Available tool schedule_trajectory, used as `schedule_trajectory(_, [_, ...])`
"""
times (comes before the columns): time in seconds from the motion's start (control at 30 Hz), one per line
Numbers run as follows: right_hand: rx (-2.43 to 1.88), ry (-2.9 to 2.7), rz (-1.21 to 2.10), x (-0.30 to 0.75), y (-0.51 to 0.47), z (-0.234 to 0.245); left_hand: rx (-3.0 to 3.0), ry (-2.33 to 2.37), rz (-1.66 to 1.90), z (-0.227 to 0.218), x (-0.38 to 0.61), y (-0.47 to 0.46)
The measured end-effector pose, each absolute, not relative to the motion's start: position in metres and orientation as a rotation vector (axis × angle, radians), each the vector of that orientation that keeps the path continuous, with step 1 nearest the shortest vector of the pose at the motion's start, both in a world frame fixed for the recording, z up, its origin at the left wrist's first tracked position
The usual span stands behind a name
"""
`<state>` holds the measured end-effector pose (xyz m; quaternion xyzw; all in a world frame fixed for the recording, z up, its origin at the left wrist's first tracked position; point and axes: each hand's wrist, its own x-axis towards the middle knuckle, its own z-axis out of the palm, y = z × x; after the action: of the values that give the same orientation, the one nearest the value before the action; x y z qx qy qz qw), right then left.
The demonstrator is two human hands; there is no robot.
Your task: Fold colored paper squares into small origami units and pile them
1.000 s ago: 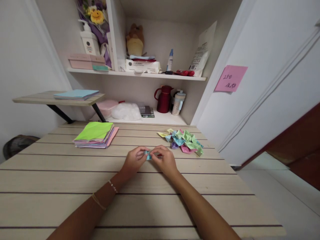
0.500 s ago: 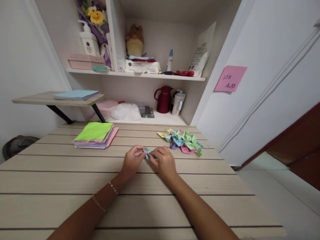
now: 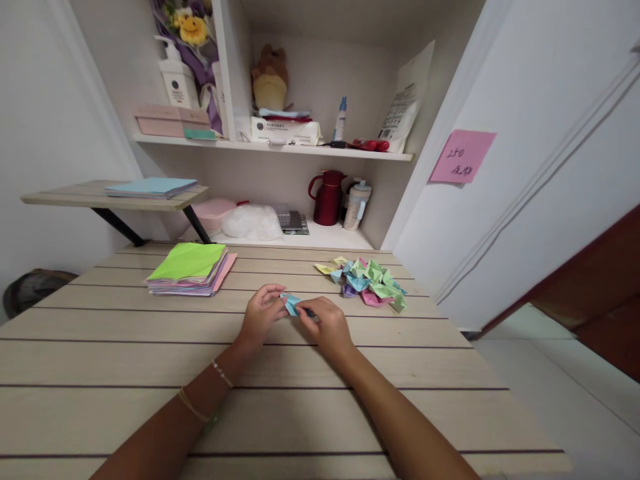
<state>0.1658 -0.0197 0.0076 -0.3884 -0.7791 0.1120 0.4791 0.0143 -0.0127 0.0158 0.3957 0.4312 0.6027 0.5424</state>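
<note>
Between my two hands is a small folded piece of blue paper point(image 3: 291, 305), held just above the slatted tabletop point(image 3: 280, 413). My left hand point(image 3: 261, 313) pinches its left edge between thumb and fingers. On the other side, my right hand point(image 3: 326, 323) grips the paper's right end, its fingertips covering part of it. To the right lies a pile of folded paper pieces point(image 3: 373, 283) in green, blue, pink, yellow and purple. A stack of coloured paper sheets point(image 3: 190, 267), bright green on top, sits to the left.
A raised wooden shelf point(image 3: 75, 193) on black legs bears blue paper sheets point(image 3: 153, 187). Behind the table, a white cabinet holds a red jug point(image 3: 329, 199), a light tumbler point(image 3: 357, 207) and a plastic bag point(image 3: 253, 223). A pink note point(image 3: 463, 157) is stuck on the right wall.
The blue paper has turned and shows a broader face now. My left fingers have shifted slightly left and loosened a little, while my right hand stays nearly in place.
</note>
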Motion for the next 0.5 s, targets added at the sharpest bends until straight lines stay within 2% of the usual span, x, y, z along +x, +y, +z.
schedule_trajectory(0.3, [-0.931, -1.291, 1.116, 0.163, -0.008, -0.001, 0.926, 1.045, 1.541, 0.008, 0.01, -0.006])
schedule_trajectory(0.5, [-0.865, -1.078, 1.293, 0.164, -0.003, -0.002, 0.882, 1.005, 1.53, 0.009, 0.011, -0.006])
